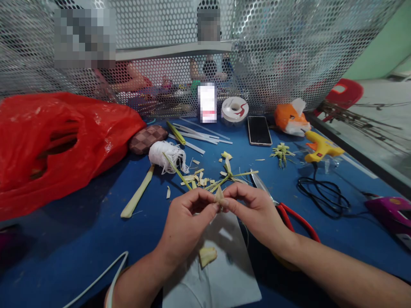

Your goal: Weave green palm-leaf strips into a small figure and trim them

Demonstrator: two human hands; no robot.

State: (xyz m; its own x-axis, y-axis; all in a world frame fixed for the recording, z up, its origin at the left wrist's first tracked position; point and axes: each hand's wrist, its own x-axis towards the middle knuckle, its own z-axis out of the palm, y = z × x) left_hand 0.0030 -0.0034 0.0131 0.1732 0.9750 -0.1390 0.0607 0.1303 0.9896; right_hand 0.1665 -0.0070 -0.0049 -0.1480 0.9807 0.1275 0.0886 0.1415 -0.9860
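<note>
Both my hands meet over a white sheet [237,273], pinching a small folded piece of pale dried leaf [219,196] between thumbs and fingertips. My left hand [189,218] grips it from the left, my right hand [253,211] from the right. Just beyond the fingertips lies a thin-stemmed piece of plant [228,174] with spread green stalks. Cut yellowish scraps [195,179] are scattered left of it. A short pale chunk of stalk [208,256] rests on the sheet. Scissors with red handles [297,218] lie beside my right wrist, partly covered by it.
A red plastic bag [64,145] fills the left side. Nearby are a spool of white string [167,155] and a pale stalk [138,192]. A tape roll [234,110], a phone [259,130] and a yellow glue gun [323,146] stand farther back. Perforated metal mesh [160,30] borders the table, with people behind.
</note>
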